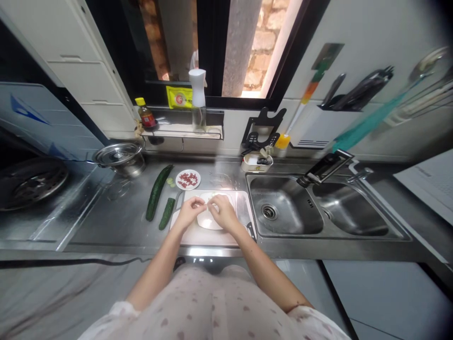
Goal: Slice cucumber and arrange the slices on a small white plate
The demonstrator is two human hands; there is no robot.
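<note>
Over a white plate (209, 224) on the cutting board (191, 239), my left hand (191, 208) and my right hand (222, 212) meet with fingertips pinched together. Whatever lies between the fingers is too small to make out. To the left of the board are a long cucumber (157, 192) and a shorter cut cucumber piece (167, 213). A few pale green slices (171, 182) lie near them. Just behind the board sits a small white plate (180, 184) bearing chopped red pieces. A black handle (251, 229) shows at the board's right edge.
On the right is a double steel sink (286, 226) with a black faucet (320, 171). A lidded steel pot (122, 158) stands at the back left. Behind the counter, a shelf (177, 132) holds a sauce bottle (146, 113) and a spray bottle (198, 97). A knife block (314, 127) hangs on the wall.
</note>
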